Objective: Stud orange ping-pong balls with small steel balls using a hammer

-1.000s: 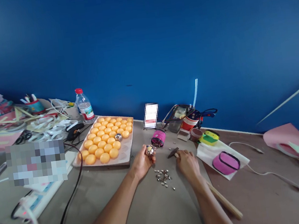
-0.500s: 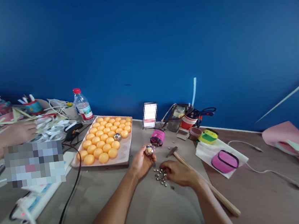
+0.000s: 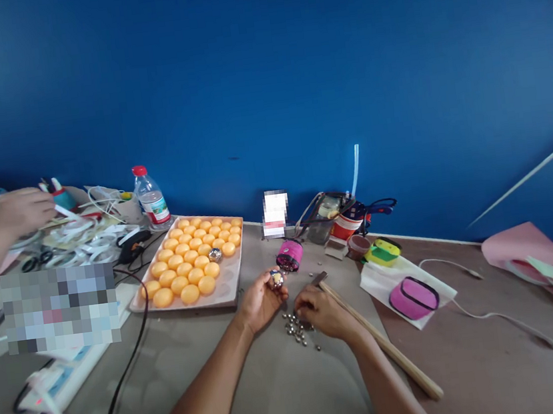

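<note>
My left hand (image 3: 260, 299) is closed around a small ball covered with shiny silver studs (image 3: 277, 278), held just above the table. My right hand (image 3: 319, 309) rests with its fingertips pinched in a loose pile of silver studs (image 3: 296, 329) on the grey table; I cannot make out what it grips. A wooden-handled hammer (image 3: 373, 336) lies on the table beside my right wrist, its head near the pink container (image 3: 290, 255).
A tray (image 3: 230, 283) of orange balls, one of them studded silver (image 3: 215, 255), lies to the left. A water bottle (image 3: 151, 199), cables, a pink pouch (image 3: 412, 294) on white paper and pink sheets (image 3: 545, 261) surround it. Another person's hand (image 3: 15, 212) reaches over white rings at far left.
My right hand left the hammer head and moved left onto the pile of studs. The other person's hand came into view at the left and rose.
</note>
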Demonstrator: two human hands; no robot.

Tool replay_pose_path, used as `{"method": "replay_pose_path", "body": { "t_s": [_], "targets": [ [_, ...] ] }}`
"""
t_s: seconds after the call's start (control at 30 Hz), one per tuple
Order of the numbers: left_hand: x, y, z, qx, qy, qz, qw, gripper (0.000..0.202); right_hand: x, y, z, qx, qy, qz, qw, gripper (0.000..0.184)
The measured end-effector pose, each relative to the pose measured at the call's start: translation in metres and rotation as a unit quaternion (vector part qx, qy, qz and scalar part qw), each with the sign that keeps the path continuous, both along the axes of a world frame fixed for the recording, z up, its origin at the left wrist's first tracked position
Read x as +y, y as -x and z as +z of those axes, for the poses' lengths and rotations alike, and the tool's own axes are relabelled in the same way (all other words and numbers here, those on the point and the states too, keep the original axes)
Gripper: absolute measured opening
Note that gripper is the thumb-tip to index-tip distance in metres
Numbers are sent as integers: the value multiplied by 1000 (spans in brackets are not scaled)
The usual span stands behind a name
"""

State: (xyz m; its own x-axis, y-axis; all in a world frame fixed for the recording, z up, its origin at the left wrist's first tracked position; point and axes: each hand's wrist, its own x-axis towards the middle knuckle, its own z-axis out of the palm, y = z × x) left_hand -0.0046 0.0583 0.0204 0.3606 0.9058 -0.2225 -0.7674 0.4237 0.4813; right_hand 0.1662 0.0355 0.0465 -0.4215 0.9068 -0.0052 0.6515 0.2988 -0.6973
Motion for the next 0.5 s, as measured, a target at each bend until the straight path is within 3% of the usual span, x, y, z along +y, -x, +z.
{"method": "replay_pose_path", "body": {
  "t_s": [0.23, 0.5],
  "targets": [
    [0, 1, -2, -3, -20, -7, 1000, 32, 3, 0, -1, 57, 77, -28, 995, 16],
    [-3, -2, 0, 77, -41, 10, 996, 27, 6, -3, -8, 102, 118, -36, 987, 12]
  ]
}}
